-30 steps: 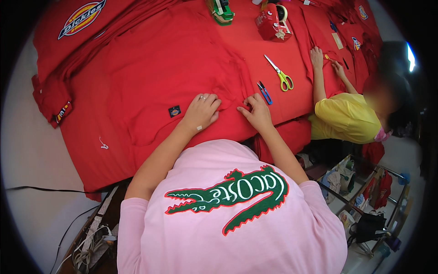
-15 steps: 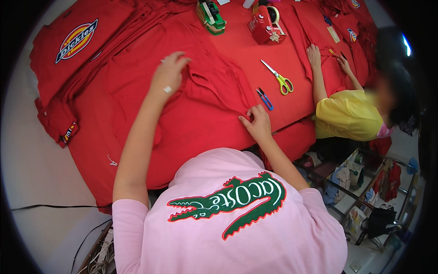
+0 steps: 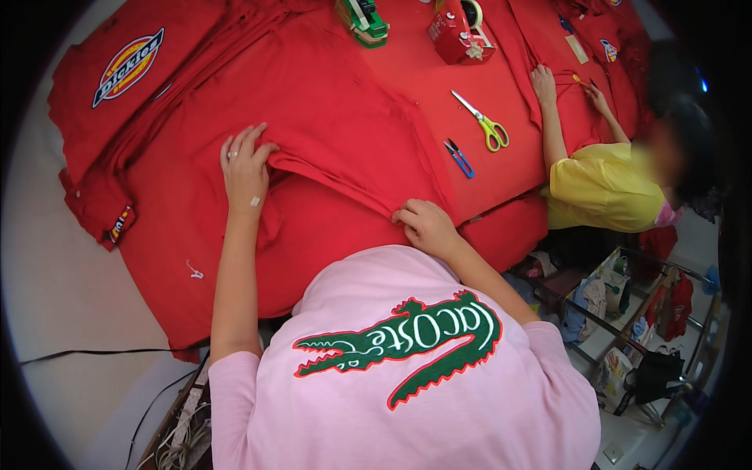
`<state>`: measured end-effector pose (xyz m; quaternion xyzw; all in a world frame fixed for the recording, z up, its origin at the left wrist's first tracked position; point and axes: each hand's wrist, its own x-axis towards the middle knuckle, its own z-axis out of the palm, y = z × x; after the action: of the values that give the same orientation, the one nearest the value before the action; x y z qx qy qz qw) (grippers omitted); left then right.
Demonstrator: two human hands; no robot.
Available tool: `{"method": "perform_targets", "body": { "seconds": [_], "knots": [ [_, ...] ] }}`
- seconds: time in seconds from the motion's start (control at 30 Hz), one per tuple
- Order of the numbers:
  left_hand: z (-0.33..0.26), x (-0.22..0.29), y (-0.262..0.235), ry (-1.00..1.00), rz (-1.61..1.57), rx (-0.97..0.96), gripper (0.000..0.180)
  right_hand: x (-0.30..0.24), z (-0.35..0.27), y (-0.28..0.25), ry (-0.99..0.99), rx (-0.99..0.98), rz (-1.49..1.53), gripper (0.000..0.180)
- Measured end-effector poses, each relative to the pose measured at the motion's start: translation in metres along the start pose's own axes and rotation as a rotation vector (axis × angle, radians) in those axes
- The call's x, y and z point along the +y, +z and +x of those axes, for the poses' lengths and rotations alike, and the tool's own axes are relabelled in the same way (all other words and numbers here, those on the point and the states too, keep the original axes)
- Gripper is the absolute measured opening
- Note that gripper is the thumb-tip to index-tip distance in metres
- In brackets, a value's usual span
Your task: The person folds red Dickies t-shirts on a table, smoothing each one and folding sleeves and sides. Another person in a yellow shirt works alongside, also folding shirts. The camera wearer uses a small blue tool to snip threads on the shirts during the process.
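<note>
A red knit garment (image 3: 329,117) lies spread over the table in front of me. Its near edge is lifted into a fold that runs between my two hands. My left hand (image 3: 247,176), with a ring and a small white patch at the wrist, has its fingers curled at the fold's left end. At the right end, my right hand (image 3: 427,225) pinches the edge between thumb and fingers. Beyond my right hand lie blue thread snips (image 3: 460,160) and scissors (image 3: 489,125) with yellow-green handles.
At the far side stand a red tape dispenser (image 3: 462,39) and a green-and-black device (image 3: 364,23). More red garments (image 3: 86,70) with a round logo are piled at left. A co-worker in a yellow top (image 3: 607,184) handles red cloth at right, near a metal rack (image 3: 627,345) with bags.
My left hand has moved left and nearer to me, onto the cloth edge. My right hand has shifted left. The garment's near edge is now drawn into a longer, straighter fold.
</note>
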<state>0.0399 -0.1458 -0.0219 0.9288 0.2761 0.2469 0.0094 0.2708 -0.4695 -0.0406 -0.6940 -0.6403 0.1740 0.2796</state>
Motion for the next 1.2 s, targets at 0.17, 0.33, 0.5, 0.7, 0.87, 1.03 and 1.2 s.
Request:
{"method": "perform_targets", "body": {
  "seconds": [0.17, 0.33, 0.5, 0.7, 0.87, 1.03, 1.2],
  "knots": [
    [-0.131, -0.006, -0.029, -0.344, 0.081, -0.141, 0.060, -0.008, 0.007, -0.009, 0.193, -0.161, 0.139, 0.032],
    [-0.242, -0.006, -0.061, -0.672, -0.017, 0.058, 0.043, -0.007, 0.012, -0.003, 0.172, -0.189, 0.044, 0.041],
    [-0.270, 0.006, -0.069, -0.771, -0.034, 0.065, 0.038, -0.016, 0.029, 0.013, 0.039, -0.038, -0.172, 0.049],
    [-0.190, 0.031, -0.064, -0.540, -0.064, 0.073, 0.045, -0.030, 0.079, 0.039, -0.041, -0.041, -0.328, 0.050],
    [-0.137, -0.020, -0.032, -0.439, -0.082, -0.084, 0.043, 0.008, 0.136, 0.041, 0.030, 0.024, -0.297, 0.040],
    [-0.065, -0.120, -0.017, -1.038, -0.287, 0.387, 0.064, 0.043, 0.178, 0.008, 0.268, 0.344, 0.093, 0.026],
    [0.045, -0.111, -0.083, -0.771, -0.218, 0.568, 0.050, 0.009, 0.219, -0.058, 0.133, 0.531, 0.282, 0.027]
  ]
}}
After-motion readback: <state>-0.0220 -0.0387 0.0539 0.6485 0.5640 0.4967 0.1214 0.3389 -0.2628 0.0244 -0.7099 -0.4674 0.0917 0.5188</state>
